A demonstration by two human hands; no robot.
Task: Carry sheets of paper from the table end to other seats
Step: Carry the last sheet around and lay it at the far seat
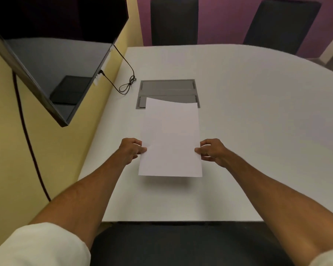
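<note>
A blank white sheet of paper (170,137) hangs a little above the white table (248,112), casting a shadow under its near edge. My left hand (131,150) pinches its left edge, thumb on top. My right hand (212,151) pinches the right edge the same way. The sheet's far edge curls slightly and overlaps a grey cable hatch (167,88) set into the tabletop.
A dark chair seat (181,244) sits right below me at the table's near edge. Two dark chairs (174,22) (281,24) stand at the far side against a purple wall. A wall-mounted screen (52,54) juts out at left, its black cable (127,81) looped on the table.
</note>
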